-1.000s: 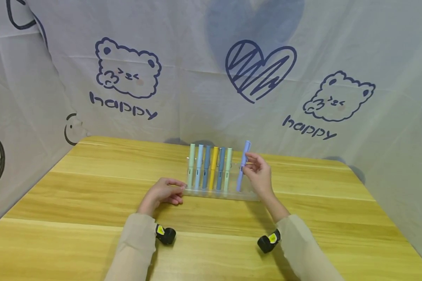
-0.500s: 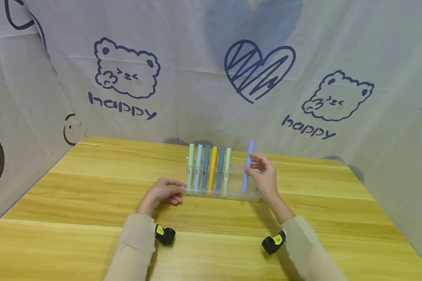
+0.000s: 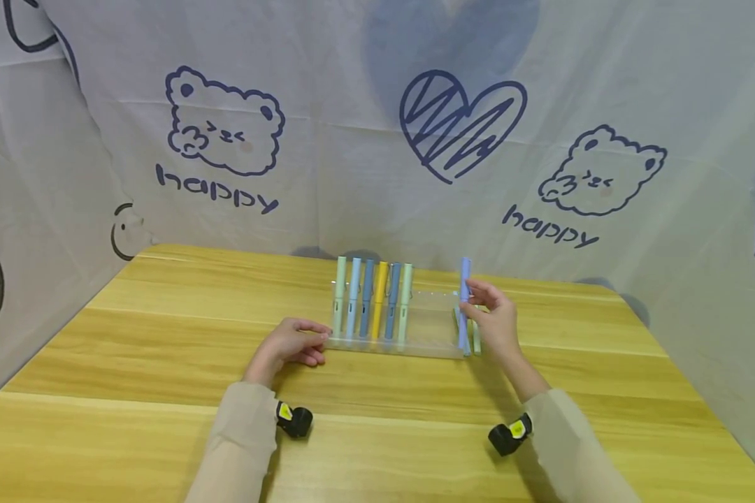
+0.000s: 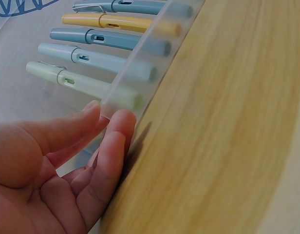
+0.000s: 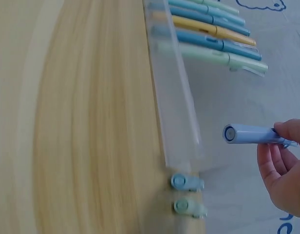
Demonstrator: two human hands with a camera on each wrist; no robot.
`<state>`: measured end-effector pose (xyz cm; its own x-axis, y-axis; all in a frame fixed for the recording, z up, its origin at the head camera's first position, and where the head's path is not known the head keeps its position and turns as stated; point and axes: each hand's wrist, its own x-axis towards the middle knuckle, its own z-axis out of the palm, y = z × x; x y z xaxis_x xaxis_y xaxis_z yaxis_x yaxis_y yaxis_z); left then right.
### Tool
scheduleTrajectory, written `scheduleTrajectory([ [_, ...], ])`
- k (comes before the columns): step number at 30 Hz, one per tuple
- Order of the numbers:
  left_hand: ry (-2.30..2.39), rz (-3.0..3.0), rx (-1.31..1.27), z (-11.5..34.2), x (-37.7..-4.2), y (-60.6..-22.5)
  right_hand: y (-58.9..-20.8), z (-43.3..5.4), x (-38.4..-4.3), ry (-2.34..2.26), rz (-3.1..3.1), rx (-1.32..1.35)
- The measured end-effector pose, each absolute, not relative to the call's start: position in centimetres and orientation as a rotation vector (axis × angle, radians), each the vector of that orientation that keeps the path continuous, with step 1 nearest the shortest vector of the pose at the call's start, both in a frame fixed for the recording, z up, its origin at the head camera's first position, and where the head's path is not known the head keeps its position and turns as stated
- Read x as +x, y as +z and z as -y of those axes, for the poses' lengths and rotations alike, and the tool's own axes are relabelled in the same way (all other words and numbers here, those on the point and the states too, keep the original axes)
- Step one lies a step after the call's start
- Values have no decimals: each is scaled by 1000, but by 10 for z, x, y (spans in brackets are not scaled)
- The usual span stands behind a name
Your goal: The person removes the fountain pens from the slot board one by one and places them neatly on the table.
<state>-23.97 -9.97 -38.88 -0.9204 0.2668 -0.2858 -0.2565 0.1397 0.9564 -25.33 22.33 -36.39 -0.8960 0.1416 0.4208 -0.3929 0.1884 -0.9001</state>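
My right hand pinches a lavender pen between thumb and fingers. The pen is upright at the right end of a clear plastic pen stand; in the right wrist view its end points away from the hand, apart from the stand. My left hand grips the stand's left end, thumb and fingertips at its corner. A row of pens stands in it: light green, light blue, blue, yellow, another blue and another light green.
A pale blue pen and a pale green pen lie on the wooden table just beyond the stand's right end, partly behind my right hand in the head view. A printed cloth hangs behind the table.
My right hand has moved right with the lavender pen, from in front of the stand to its right end, and the pen has become more upright. The left hand keeps its place.
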Motion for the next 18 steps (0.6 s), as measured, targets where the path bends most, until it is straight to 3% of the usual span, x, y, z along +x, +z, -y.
scheduleTrajectory([
  [9, 1824, -2041, 9, 101, -239, -388, -356, -240, -251, 1654, 2255, 21],
  [18, 1829, -2037, 7, 100, -240, -389, -365, -265, -260, 1631, 2309, -3],
])
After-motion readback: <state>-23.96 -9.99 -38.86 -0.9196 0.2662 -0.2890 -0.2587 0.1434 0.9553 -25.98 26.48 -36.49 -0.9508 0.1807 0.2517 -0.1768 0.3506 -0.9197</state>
